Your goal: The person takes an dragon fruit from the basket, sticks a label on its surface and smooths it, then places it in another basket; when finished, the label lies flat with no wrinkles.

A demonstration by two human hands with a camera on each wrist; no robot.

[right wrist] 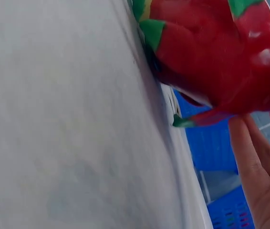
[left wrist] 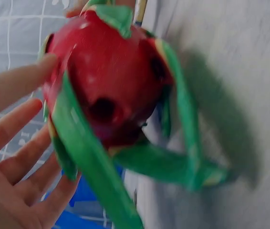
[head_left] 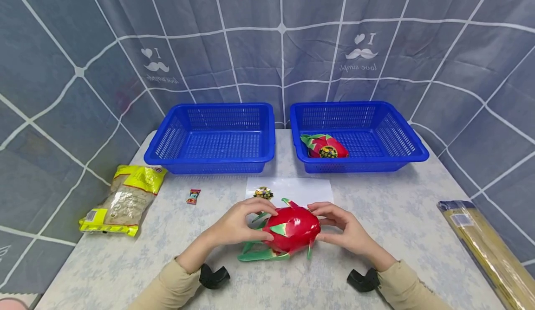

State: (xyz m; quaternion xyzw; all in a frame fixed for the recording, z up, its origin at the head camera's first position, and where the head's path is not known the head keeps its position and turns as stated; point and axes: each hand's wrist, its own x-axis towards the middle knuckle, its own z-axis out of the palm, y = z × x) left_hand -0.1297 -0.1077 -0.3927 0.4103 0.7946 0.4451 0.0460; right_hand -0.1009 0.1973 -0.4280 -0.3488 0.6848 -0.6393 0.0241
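A glossy red dragon fruit (head_left: 292, 229) with green scales is between my two hands, just above or on the table's middle; I cannot tell which. My left hand (head_left: 244, 222) holds its leafy end, thumb at the near side and fingers at the far side. My right hand (head_left: 344, 224) grips the rounded end with thumb and fingertips. In the left wrist view, long green scales (left wrist: 89, 152) hang beside a dark hole. Behind the fruit, a white sheet (head_left: 301, 189) bears a round black-and-gold sticker (head_left: 263, 192). A second dragon fruit (head_left: 326, 146) wears a similar sticker.
Two blue baskets stand at the back, a left one (head_left: 211, 167) and a right one (head_left: 355, 166) containing the second dragon fruit. A small red packet (head_left: 193, 196) and a yellow-and-clear bag (head_left: 129, 201) lie left. A long tan package (head_left: 486, 249) lies along the right edge.
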